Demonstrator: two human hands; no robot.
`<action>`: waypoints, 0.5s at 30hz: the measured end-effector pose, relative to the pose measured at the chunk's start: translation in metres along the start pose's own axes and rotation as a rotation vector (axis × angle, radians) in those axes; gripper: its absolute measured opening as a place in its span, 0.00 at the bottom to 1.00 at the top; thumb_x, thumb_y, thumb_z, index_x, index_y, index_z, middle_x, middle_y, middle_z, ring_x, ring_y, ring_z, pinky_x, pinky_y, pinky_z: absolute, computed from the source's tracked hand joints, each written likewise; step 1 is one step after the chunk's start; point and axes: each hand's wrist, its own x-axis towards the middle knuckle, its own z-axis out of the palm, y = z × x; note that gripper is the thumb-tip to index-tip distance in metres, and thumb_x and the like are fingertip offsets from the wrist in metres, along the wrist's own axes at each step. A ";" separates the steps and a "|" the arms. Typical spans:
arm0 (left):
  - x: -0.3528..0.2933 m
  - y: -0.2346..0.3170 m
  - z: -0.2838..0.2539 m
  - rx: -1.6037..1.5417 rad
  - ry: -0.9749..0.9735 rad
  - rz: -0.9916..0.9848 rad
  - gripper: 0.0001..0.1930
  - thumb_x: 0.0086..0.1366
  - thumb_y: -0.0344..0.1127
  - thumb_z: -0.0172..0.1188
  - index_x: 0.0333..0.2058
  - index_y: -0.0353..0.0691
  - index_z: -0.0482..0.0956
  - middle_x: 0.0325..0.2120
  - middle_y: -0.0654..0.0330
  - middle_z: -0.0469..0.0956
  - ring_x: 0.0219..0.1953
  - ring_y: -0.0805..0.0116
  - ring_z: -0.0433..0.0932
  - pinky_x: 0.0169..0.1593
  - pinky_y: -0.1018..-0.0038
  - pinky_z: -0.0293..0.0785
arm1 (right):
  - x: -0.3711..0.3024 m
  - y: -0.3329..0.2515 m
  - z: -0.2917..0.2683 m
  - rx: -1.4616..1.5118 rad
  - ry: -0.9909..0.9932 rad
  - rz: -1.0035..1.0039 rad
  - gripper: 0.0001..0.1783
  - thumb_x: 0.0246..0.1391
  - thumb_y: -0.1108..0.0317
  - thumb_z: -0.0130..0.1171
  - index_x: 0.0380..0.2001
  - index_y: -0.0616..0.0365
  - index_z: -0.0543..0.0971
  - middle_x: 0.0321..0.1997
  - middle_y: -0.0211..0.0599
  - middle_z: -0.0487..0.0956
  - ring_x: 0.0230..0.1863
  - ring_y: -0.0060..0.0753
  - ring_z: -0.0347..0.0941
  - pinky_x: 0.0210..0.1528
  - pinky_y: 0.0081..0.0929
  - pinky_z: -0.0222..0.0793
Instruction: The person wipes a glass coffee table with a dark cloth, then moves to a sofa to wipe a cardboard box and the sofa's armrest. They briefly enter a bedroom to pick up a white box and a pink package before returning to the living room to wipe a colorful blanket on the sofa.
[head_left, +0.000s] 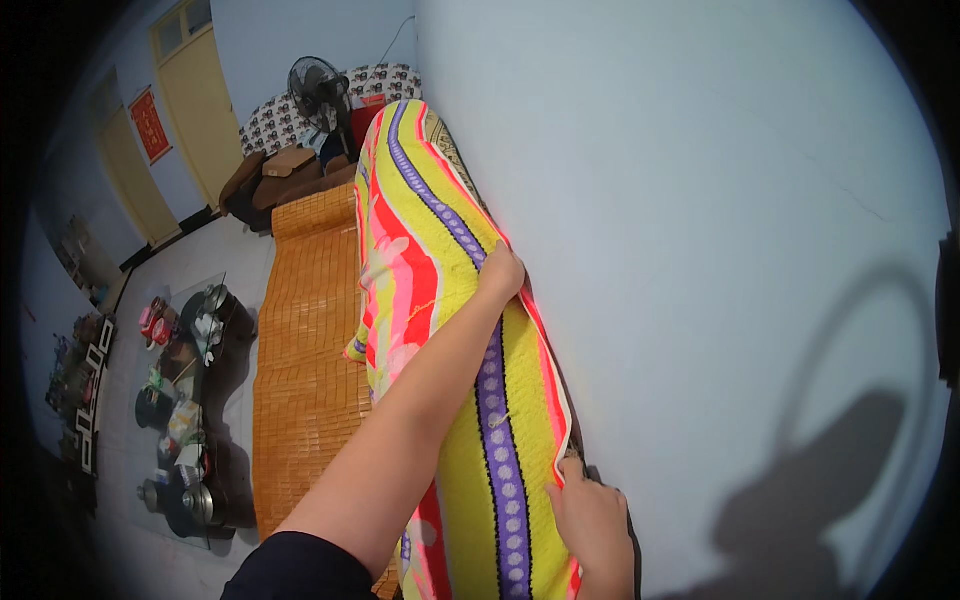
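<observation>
A thick terry cover (460, 220) with yellow, red, pink and purple stripes is draped lengthwise over the backrest of a long sofa, beside the wall. My left hand (503, 272) reaches forward across it and is closed on its wall-side edge about midway along, with most of its fingers hidden. Nearer to me, my right hand (592, 515) pinches the same white-and-pink edge between thumb and fingers, next to the wall. The cover's left side hangs in folds toward the seat.
A brown slatted mat (310, 350) covers the sofa seat. The pale wall (720, 250) stands close on the right. To the left is a cluttered glass coffee table (190, 400). A black fan (320, 90) stands at the far end, near a brown bag (289, 162).
</observation>
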 end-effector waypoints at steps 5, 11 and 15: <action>-0.087 0.000 -0.039 -0.058 0.070 0.320 0.29 0.62 0.34 0.50 0.59 0.26 0.56 0.49 0.32 0.66 0.52 0.41 0.68 0.56 0.60 0.65 | 0.006 0.001 0.007 0.063 -0.015 0.001 0.16 0.58 0.59 0.52 0.43 0.57 0.66 0.27 0.51 0.79 0.33 0.57 0.75 0.40 0.50 0.65; -0.271 -0.131 -0.114 0.054 0.479 0.117 0.32 0.60 0.32 0.54 0.60 0.29 0.53 0.54 0.39 0.62 0.58 0.46 0.59 0.62 0.60 0.52 | 0.013 0.005 0.016 0.149 0.044 0.038 0.18 0.57 0.58 0.53 0.43 0.60 0.67 0.36 0.56 0.78 0.40 0.59 0.74 0.45 0.47 0.66; -0.403 -0.192 -0.112 -0.714 -0.299 -0.310 0.41 0.65 0.48 0.53 0.64 0.40 0.37 0.48 0.56 0.64 0.44 0.65 0.66 0.43 0.67 0.67 | -0.006 0.011 0.018 0.303 0.119 0.053 0.22 0.54 0.56 0.56 0.45 0.63 0.69 0.41 0.59 0.77 0.45 0.60 0.73 0.47 0.45 0.67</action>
